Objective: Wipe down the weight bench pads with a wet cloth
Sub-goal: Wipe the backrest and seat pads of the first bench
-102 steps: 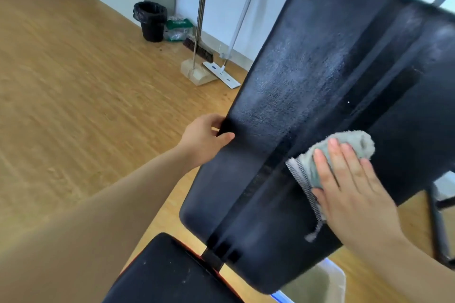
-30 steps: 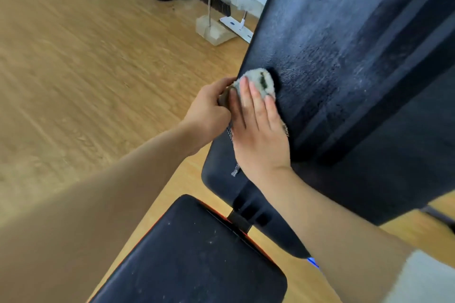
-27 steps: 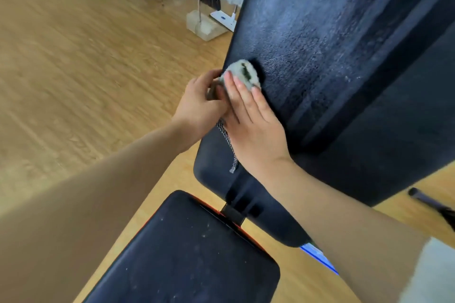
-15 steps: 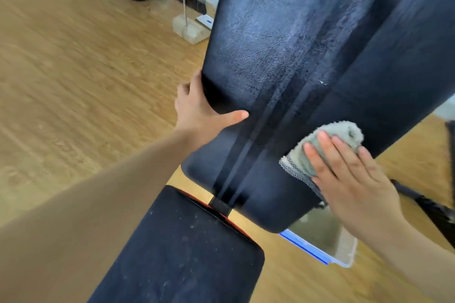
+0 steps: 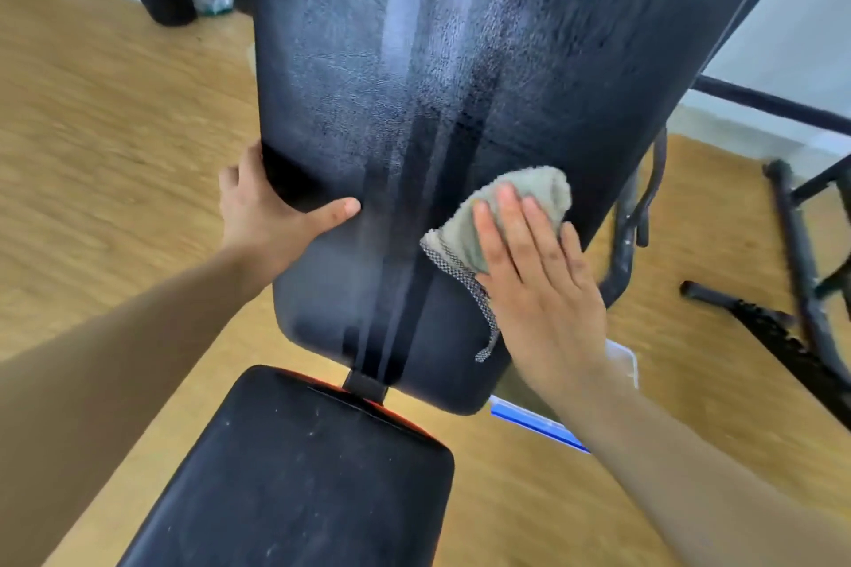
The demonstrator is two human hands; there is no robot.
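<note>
Left hand (image 5: 267, 221) grips the back pad (image 5: 368, 106), right hand (image 5: 543, 290) presses the cloth (image 5: 458, 239) flat; pushed outward, it may slip off the edge beside its fingers.

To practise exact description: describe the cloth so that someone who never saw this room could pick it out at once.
Start at the tall black back pad filling the middle of the view. On its lower right part, the right hand presses a cloth flat. It is the only pale grey-green, fluffy thing there, with a checked hem.

No writing, label, brand or number is legible on anything here.
</note>
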